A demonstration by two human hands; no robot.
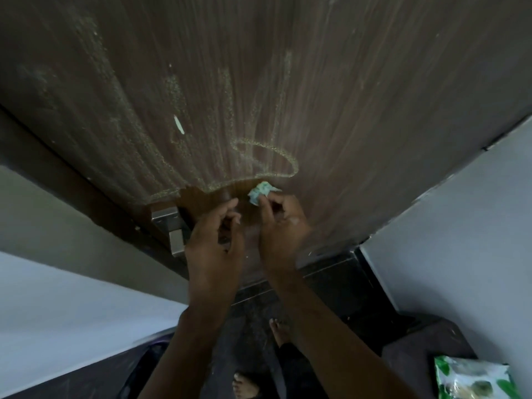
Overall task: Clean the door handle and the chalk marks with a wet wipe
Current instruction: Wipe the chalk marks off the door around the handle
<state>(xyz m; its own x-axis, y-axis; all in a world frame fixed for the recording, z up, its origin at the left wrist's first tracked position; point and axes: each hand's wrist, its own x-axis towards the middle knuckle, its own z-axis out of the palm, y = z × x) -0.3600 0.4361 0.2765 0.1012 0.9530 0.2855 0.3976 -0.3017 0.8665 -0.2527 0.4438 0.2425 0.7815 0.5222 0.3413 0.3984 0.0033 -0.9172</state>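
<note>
A brown wooden door (331, 90) fills the top of the head view, with pale chalk marks (267, 156) looping across its middle. A darker, wet-looking patch (207, 197) lies just under the loops. My right hand (283, 226) pinches a crumpled greenish wet wipe (260, 192) against the door below the chalk loop. My left hand (214, 240) hovers beside it with fingers loosely curled in front of the metal door handle (172, 226), partly hiding it; I cannot tell whether it touches the handle.
A pale wall (460, 226) stands on the right and a door frame with pale wall (57, 283) on the left. A green and white wipe packet (472, 378) lies at the bottom right. My bare feet (244, 387) stand on the dark floor.
</note>
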